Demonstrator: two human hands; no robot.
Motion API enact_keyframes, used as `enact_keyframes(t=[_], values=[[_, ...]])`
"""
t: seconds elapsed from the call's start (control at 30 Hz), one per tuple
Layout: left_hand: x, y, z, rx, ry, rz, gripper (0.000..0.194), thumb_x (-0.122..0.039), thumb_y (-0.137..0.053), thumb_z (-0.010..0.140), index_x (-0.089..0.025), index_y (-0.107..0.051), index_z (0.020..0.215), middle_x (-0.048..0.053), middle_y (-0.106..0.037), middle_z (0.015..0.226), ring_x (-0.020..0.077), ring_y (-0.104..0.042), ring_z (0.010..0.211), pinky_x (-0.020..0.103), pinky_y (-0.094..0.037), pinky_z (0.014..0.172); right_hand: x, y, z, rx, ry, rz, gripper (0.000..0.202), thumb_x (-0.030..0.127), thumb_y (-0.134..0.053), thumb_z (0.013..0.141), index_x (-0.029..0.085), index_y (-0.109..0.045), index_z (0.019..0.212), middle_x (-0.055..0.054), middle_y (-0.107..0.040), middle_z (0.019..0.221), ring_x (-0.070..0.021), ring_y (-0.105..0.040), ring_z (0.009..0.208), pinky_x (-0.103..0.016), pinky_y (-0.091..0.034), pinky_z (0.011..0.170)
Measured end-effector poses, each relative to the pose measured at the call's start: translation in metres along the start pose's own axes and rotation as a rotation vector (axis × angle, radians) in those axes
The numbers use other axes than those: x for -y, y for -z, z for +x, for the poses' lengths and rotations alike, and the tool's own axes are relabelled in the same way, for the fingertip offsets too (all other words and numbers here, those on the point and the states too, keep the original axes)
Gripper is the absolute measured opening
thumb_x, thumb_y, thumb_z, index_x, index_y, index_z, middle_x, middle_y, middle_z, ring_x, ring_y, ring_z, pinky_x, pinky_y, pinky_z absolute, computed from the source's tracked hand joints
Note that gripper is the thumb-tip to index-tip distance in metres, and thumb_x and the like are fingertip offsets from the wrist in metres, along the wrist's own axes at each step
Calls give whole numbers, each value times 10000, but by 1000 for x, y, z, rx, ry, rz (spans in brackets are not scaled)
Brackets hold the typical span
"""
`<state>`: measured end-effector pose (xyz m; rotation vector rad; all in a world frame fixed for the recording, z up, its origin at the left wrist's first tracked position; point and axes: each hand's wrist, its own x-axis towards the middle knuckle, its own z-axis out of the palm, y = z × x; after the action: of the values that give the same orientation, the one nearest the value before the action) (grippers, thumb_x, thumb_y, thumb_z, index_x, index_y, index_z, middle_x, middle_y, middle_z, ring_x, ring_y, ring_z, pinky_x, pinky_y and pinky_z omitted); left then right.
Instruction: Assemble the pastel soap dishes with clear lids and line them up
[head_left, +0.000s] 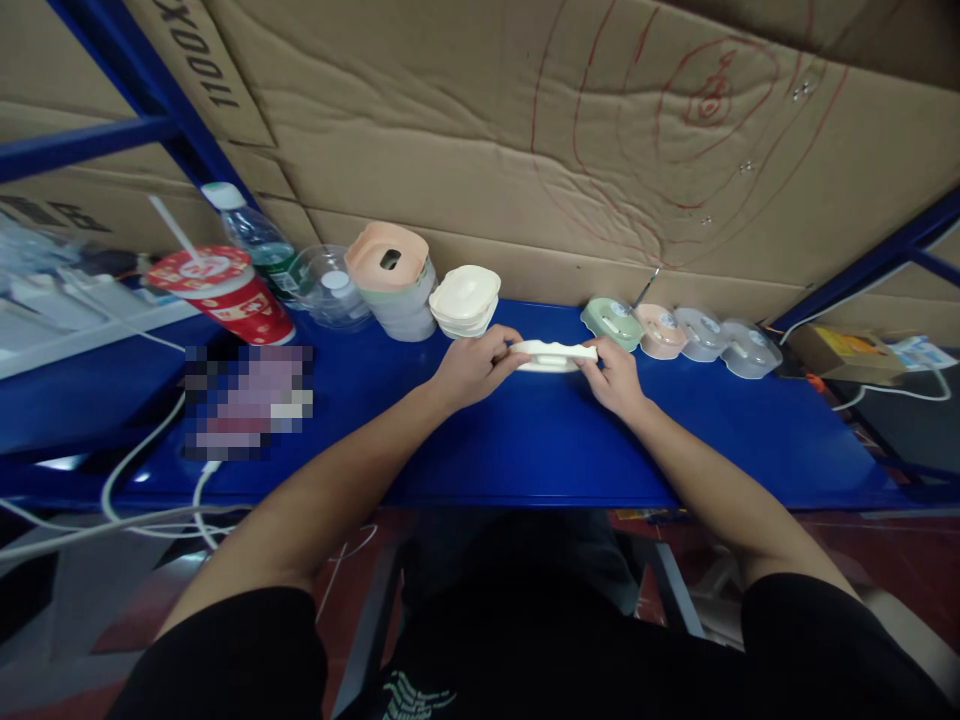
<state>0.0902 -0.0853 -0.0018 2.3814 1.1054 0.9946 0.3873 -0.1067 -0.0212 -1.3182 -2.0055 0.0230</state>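
Note:
A flat cream-white plastic lid (553, 355) is held just above the blue table (525, 440), near its middle. My left hand (472, 367) grips the lid's left end with thumb and fingers. My right hand (616, 378) grips its right end. Behind my left hand lies a stack of cream-white lids (465, 297). Left of that stack stands a pile of clear containers topped by a peach-coloured lid (391, 270).
A row of small closed containers runs at the back right: green (612, 322), peach (660, 331), two clear ones (724, 342). A red paper cup with a straw (221, 290), a water bottle (255, 235) and white cables (142, 455) are at the left. A cardboard wall (570, 130) stands behind.

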Motion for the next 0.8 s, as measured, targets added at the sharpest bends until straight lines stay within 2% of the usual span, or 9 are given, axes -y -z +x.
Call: enact_keyframes(t=[0.07, 0.13, 0.2, 0.27, 0.33, 0.47, 0.53, 0.63, 0.8], values=[[2, 0, 2, -30, 30, 53, 326, -499, -560, 1068, -232, -719, 1167, -7, -675, 660, 191, -682, 679, 336, -493, 687, 1, -2, -1, 73, -92, 1, 625, 742, -388, 1085, 237, -746, 995, -88, -773, 882, -278, -735, 831, -403, -557, 769], [6, 1, 5, -8, 69, 101, 320, -513, -583, 1051, -246, -748, 1112, 3, -687, 664, 202, -687, 690, 346, -489, 690, 1, -4, 0, 199, -159, -23, 635, 760, -415, 1073, 232, -759, 992, -67, -757, 816, -259, -714, 758, -376, -510, 695], [10, 4, 9, 55, 118, 149, 303, -522, -630, 1025, -260, -773, 1076, 16, -725, 705, 219, -712, 734, 352, -495, 705, -2, -7, 1, 292, -179, -37, 609, 756, -484, 1053, 227, -783, 1096, -61, -771, 844, -255, -714, 766, -368, -499, 689], [15, 11, 12, 88, 180, 202, 300, -524, -660, 1009, -266, -790, 1091, 33, -769, 777, 242, -739, 806, 357, -513, 737, -7, -9, 3, 308, -156, -15, 600, 743, -554, 1028, 221, -783, 1216, -71, -788, 918, -258, -728, 827, -372, -523, 734], [20, 24, 15, 28, 240, 260, 323, -510, -643, 1022, -255, -789, 1155, 59, -802, 878, 267, -758, 908, 365, -539, 798, -12, -10, 4, 298, -116, 29, 608, 737, -584, 1013, 211, -787, 1238, -84, -785, 950, -259, -729, 867, -383, -541, 779], [30, 62, 16, -298, 335, 398, 355, -455, -569, 1054, -229, -754, 1254, 132, -778, 1230, 324, -710, 1220, 405, -560, 966, -21, -9, 5, 332, -100, 135, 628, 752, -609, 991, 193, -801, 1205, -89, -766, 925, -243, -705, 803, -379, -533, 744], [36, 79, 15, -397, 394, 462, 360, -448, -582, 1030, -238, -736, 1279, 147, -715, 1372, 354, -669, 1305, 432, -567, 994, -23, -7, 6, 351, -98, 169, 618, 741, -624, 987, 190, -803, 1202, -86, -759, 913, -235, -694, 780, -372, -524, 724], [45, 93, 12, -379, 486, 530, 378, -448, -641, 959, -227, -736, 1249, 165, -656, 1442, 392, -679, 1271, 473, -578, 997, -25, -5, 6, 376, -84, 191, 575, 697, -649, 989, 188, -803, 1208, -82, -755, 913, -221, -682, 761, -364, -516, 719], [55, 92, 13, -333, 535, 524, 258, -387, -701, 907, -204, -722, 1088, 166, -665, 1378, 403, -689, 1210, 537, -558, 1032, -28, -5, 7, 394, -64, 214, 527, 649, -674, 991, 186, -800, 1209, -79, -760, 919, -216, -680, 773, -359, -515, 732]])
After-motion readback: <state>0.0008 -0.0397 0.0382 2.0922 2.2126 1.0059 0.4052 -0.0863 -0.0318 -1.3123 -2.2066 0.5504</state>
